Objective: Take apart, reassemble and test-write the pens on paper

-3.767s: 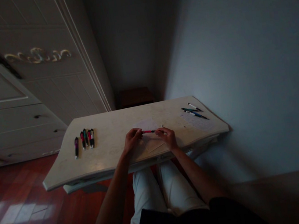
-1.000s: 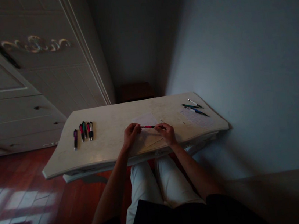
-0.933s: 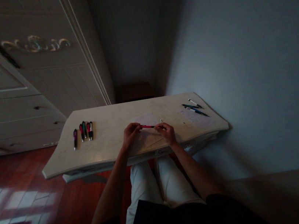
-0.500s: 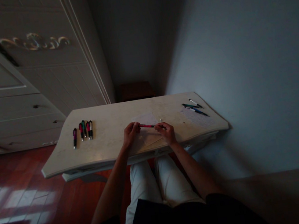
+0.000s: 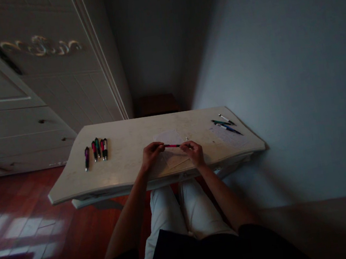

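A pink and black pen (image 5: 172, 146) is stretched level between my two hands, above the middle of the table. My left hand (image 5: 152, 154) pinches its left end with closed fingers. At the other end, the fingers of my right hand (image 5: 193, 150) are closed on its tip; my fingertips hide both ends. Beneath the pen lies a sheet of paper (image 5: 169, 137). A small shiny piece (image 5: 186, 138), too small to name, rests just beyond my right hand.
Several pens (image 5: 98, 149) lie side by side on the left of the white table (image 5: 123, 138), a purple one (image 5: 87, 158) slightly apart. More pens (image 5: 227, 127) lie on a paper (image 5: 225, 136) at the right, near the wall. A white cabinet (image 5: 68, 92) stands to the left.
Both hands stay on the pen, which has shifted very slightly to the right. The other pens and the papers have stayed in place.
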`<state>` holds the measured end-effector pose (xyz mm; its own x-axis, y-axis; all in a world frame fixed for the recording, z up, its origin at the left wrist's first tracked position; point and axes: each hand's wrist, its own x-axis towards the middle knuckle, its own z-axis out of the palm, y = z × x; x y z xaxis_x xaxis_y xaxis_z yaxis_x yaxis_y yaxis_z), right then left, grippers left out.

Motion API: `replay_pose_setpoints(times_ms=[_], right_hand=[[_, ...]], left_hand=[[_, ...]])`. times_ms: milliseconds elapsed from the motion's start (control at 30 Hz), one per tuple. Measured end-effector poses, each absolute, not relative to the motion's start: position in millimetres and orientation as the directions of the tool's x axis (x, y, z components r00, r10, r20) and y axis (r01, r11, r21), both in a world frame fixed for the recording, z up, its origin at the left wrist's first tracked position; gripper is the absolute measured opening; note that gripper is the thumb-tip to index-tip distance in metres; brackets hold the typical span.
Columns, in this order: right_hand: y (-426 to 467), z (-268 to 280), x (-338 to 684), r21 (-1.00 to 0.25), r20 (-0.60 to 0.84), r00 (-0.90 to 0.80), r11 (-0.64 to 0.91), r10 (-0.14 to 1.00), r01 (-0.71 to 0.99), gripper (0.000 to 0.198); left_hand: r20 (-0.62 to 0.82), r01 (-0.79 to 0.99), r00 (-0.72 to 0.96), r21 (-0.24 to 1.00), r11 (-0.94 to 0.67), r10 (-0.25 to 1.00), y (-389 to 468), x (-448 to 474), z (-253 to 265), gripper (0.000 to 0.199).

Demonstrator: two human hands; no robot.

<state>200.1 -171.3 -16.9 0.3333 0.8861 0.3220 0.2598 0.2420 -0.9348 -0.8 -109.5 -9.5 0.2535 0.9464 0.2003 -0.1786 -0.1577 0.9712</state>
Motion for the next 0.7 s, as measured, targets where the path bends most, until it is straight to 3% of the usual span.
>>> replay_pose_setpoints(times_ms=[700], right_hand=[[-175.9, -10.5, 197.7, -0.907, 0.344, 0.302, 0.231, 0.889, 0.353, 0.036]], left_hand=[[0.211, -0.124, 0.262, 0.975, -0.184, 0.942, -108.8, -2.0, -8.8, 0.042]])
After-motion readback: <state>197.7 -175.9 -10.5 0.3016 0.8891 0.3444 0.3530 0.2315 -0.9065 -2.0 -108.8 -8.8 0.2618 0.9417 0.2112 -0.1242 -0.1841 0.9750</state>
